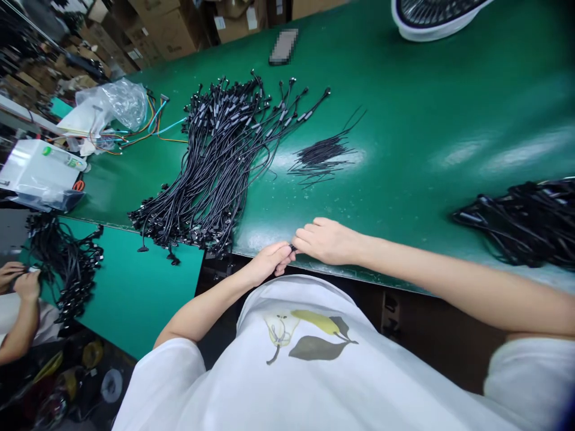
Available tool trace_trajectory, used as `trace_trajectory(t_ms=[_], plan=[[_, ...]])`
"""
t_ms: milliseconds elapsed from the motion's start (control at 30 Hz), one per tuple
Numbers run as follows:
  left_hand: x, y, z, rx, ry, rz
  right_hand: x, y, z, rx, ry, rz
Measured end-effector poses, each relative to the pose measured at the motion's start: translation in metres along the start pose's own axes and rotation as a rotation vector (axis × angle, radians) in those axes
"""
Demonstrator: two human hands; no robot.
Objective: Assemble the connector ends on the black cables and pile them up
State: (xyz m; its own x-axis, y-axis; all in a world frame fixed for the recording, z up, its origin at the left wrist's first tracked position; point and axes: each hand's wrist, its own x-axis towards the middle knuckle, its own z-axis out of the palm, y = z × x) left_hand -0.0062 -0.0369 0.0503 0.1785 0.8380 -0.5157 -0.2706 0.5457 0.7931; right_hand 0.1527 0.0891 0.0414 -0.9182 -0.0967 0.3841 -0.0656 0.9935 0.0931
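Left hand (271,262), right hand (327,240): grips clamped on small black connector (293,247); black cable pile (215,161) just beside, on green worktop (404,120)

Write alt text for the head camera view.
The left hand grips a small black cable end at the edge of a green bench, with the right hand close against it. Just ahead lies a large bundle of black cables, and beside that a small bunch of thin black wires.
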Motion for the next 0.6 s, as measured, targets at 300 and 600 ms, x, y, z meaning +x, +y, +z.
trace_trajectory(t_ms=[300, 600], plan=[[0.008, -0.009, -0.021, 0.002, 0.189, 0.023, -0.025, 0.039, 0.023, 0.303, 0.056, 0.445], [0.004, 0.016, -0.016, -0.145, 0.225, 0.180, -0.052, 0.133, 0.070, 0.358, -0.030, 0.955]])
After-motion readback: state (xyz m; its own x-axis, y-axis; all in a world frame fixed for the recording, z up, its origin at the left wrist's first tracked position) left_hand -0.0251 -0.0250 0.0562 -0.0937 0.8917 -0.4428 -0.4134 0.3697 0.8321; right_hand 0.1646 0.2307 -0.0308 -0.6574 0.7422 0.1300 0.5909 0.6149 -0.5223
